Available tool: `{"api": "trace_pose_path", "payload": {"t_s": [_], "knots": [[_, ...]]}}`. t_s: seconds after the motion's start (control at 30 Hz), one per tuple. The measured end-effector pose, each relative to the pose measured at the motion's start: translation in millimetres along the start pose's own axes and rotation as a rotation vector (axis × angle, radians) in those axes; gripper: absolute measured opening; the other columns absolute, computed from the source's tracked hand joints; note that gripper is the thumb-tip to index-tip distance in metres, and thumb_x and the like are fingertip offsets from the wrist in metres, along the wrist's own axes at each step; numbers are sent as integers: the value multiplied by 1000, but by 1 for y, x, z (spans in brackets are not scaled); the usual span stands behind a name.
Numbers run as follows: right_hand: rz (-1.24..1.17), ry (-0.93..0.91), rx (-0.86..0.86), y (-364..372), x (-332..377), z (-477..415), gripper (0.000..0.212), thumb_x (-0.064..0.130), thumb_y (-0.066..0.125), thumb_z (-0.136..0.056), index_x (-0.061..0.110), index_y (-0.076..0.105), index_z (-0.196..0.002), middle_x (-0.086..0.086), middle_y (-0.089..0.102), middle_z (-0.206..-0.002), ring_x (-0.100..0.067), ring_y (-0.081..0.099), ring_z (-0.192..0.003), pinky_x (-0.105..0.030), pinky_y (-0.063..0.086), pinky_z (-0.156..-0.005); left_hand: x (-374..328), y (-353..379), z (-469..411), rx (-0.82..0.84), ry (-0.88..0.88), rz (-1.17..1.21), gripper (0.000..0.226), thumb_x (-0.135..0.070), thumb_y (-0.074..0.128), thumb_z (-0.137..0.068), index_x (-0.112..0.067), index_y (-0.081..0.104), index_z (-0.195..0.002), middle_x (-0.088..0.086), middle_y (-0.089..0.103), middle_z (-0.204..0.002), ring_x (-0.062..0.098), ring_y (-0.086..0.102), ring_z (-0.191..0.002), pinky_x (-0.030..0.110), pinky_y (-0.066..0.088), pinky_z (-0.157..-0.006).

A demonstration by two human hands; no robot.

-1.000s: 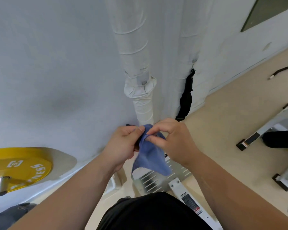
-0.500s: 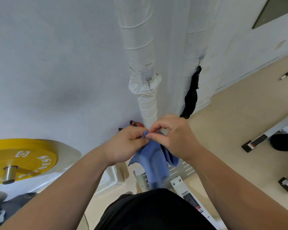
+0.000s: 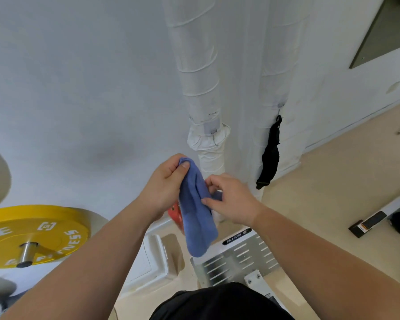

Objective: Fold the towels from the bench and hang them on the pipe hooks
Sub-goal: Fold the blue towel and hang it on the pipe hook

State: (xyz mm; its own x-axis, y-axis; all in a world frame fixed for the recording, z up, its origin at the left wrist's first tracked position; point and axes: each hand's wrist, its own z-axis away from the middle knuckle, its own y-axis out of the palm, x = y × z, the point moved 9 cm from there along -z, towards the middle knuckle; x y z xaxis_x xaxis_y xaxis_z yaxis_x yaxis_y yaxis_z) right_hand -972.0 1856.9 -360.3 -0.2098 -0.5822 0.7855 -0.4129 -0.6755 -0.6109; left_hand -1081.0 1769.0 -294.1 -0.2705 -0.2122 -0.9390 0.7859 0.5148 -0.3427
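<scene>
A pale, matte white wall (image 3: 79, 88) meets a beige floor (image 3: 321, 181) in a gym corner, where two vertical pipes wrapped in ridged white tape rise side by side: the nearer pipe (image 3: 199, 65) with a crumpled, bulging joint partway down, the second pipe (image 3: 277, 77) to its right. One black fabric item (image 3: 269, 158), long and limp, hangs from a small hook (image 3: 280, 106) on the second pipe. In front of the nearer pipe, one soft blue towel (image 3: 198, 218), folded into a narrow hanging strip with a rounded lower end, is held between two bare hands. The left hand (image 3: 165, 185) pinches the towel's top end, thumb pressed over the cloth against the curled fingers. The right hand (image 3: 231, 199) meets the strip at mid-length, thumb and forefinger partly spread and touching its right edge; whether they clamp the cloth cannot be told. Below the towel lies a ribbed, slotted metal plate (image 3: 243, 257) with a black label. At lower left sits one round yellow weight plate (image 3: 30, 236) with white lettering on a steel bar. A red object (image 3: 174, 213), mostly hidden, shows behind the towel.
</scene>
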Motion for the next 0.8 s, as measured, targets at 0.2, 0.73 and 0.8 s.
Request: {"api": "trace_pose_path", "payload": {"t_s": [0.2,0.73,0.8], "knots": [[579,80,119,8,-44,6,27,39,49,-91,27,73,-94,5,66,-94,-22,49,-109,-39,29,-98,-12,-52,-15,-257,21,31,23,-18,41,-107,-12,61,-98,-1,63,-85,7,56,-76,21,47,-68],[175,231,-132,-76,-63,20,25,29,75,-88,24,60,-68,8,63,-66,-6,58,-64,-27,41,-63,72,-117,-3,-449,-250,-32,26,-23,47,-105,-11,65,-89,2,58,-80,19,45,-77,33,35,-65],[30,281,-207,-96,-64,21,23,22,79,-84,17,63,-68,-4,67,-67,-19,63,-64,-32,47,-65,77,-115,-3,-412,-254,-37,25,-22,49,-105,-9,68,-94,5,61,-83,20,48,-78,34,38,-66]]}}
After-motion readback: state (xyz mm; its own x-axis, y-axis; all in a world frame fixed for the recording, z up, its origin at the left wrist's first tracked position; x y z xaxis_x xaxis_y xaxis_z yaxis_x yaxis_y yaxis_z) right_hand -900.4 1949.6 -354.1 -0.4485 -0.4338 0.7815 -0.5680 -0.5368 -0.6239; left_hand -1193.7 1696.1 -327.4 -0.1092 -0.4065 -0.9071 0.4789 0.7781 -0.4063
